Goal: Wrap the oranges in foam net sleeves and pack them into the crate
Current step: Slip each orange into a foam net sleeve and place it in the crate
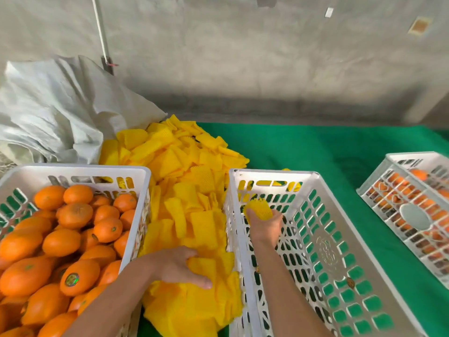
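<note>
Holding a wrapped orange [258, 209] low in the centre crate [315, 181], the right hand [264, 226] clasps it, while the left hand [181, 266] pinches a sleeve [201, 266] lower centre.

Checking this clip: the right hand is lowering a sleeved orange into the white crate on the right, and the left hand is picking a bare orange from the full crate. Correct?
Not quite. In the head view the left hand grips a foam sleeve from the yellow pile, not an orange. The rest holds: the right hand holds a sleeved orange inside the right crate.
</note>
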Tool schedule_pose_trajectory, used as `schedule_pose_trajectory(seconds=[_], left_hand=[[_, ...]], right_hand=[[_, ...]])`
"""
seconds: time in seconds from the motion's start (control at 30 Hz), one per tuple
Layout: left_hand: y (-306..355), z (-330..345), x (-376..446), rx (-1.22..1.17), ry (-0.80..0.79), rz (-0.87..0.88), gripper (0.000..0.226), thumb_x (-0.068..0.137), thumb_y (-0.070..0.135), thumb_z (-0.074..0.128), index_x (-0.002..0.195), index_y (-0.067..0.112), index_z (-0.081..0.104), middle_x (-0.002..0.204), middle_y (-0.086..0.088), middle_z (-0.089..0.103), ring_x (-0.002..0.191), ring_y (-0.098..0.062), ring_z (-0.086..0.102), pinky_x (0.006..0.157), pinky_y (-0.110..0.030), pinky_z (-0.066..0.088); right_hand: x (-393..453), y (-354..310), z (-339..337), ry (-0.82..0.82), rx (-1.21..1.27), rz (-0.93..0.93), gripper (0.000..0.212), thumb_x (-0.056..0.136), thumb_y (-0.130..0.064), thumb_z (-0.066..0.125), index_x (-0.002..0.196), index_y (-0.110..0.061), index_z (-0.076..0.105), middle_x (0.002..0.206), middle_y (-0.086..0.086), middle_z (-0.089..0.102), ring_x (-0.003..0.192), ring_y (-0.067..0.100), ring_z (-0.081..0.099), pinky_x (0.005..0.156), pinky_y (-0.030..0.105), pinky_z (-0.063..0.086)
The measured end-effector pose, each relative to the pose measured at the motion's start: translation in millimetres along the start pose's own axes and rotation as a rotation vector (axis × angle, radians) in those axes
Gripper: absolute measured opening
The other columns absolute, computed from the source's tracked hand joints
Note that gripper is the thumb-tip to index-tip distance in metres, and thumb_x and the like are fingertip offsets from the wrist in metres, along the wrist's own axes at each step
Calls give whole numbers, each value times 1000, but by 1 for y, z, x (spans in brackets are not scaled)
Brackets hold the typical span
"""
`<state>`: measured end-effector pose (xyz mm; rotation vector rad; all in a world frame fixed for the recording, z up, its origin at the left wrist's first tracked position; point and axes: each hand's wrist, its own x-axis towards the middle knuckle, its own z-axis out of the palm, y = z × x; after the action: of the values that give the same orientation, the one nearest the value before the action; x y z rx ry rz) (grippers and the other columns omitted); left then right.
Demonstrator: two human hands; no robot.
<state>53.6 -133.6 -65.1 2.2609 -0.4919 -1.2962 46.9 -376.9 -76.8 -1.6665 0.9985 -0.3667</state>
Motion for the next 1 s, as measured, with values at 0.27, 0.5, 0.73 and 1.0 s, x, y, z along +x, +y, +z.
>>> schedule_pose_trajectory(seconds=[0.27,0.5,0.73,1.0], left_hand=[[-2,0,4,-111,328,216,58,84,49,80,132,26,59,139,5,54,128,-13,51,104,-26,41],[4,-12,-4,-381,911,472,35,98,49,55,113,17,54,71,-11,61,58,-25,59,60,-49,50],[7,-18,-8,-578,1206,489,28,106,39,53,128,22,58,102,8,71,86,-9,74,73,-49,63],[10,-25,-10,-734,1115,508,37,97,14,68,133,20,68,113,12,75,102,-3,68,89,-23,55]], right_hand=[[-5,42,15,-236,-185,-25,50,99,-21,63,143,-7,43,141,14,49,109,24,51,88,36,42],[-7,-21,14,-101,-222,-384,38,107,-35,46,132,-10,60,136,9,60,128,29,54,102,41,47],[-67,-91,25,-455,-55,-796,25,93,-51,67,91,-26,72,85,-15,71,78,0,66,67,10,46],[-90,-72,67,-544,-60,-598,30,83,-55,76,98,-30,70,98,-18,71,91,-5,66,75,15,52]])
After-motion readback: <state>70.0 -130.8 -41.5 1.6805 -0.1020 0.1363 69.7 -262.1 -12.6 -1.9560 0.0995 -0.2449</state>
